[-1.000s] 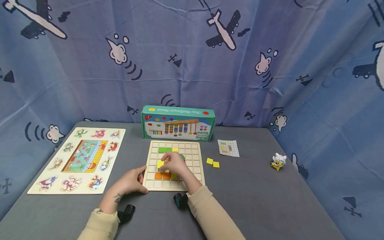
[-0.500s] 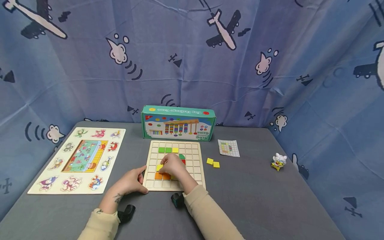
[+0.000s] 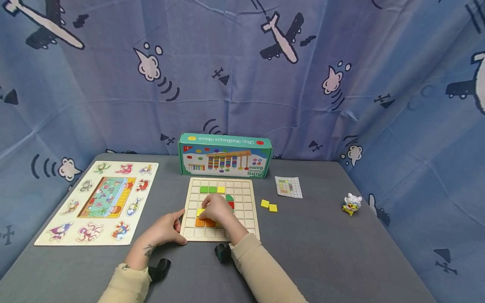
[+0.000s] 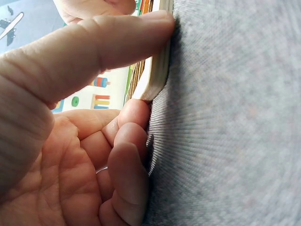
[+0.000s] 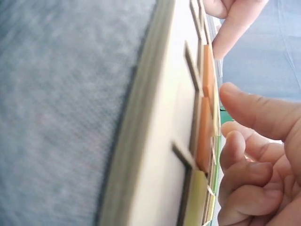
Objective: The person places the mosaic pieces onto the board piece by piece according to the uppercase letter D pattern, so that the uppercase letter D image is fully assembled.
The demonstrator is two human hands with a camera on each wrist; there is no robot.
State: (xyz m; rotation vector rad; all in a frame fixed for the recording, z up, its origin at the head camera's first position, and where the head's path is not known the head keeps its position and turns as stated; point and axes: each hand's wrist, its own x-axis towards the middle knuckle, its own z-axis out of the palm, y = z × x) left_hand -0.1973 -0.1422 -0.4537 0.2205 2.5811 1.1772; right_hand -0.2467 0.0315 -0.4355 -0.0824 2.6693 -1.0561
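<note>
A square-gridded wooden board (image 3: 246,191) lies on the table. My left hand (image 3: 164,230) holds its near left corner, thumb on the front edge and index finger at the left side; the left wrist view shows the thumb (image 4: 136,37) against the board's edge. Over the board's middle, my right hand (image 3: 219,208) has thumb and index finger curled at a yellow square tile (image 3: 200,212), which lies in the row behind the orange tiles (image 3: 205,222). Green tiles (image 3: 208,189), a yellow one (image 3: 221,190) and a red one (image 3: 230,204) also sit on the board.
Two loose yellow tiles (image 3: 269,205) lie right of the board, near a printed pattern card (image 3: 289,187). A green game box (image 3: 225,155) stands behind. At left is a sea-animal puzzle board (image 3: 96,202); a small white-and-yellow figurine (image 3: 351,204) stands far right.
My right hand has brought the yellow tile down and slightly toward me, to the row behind the orange tiles. The red and green tiles beside it are now more exposed. My left hand stays put.
</note>
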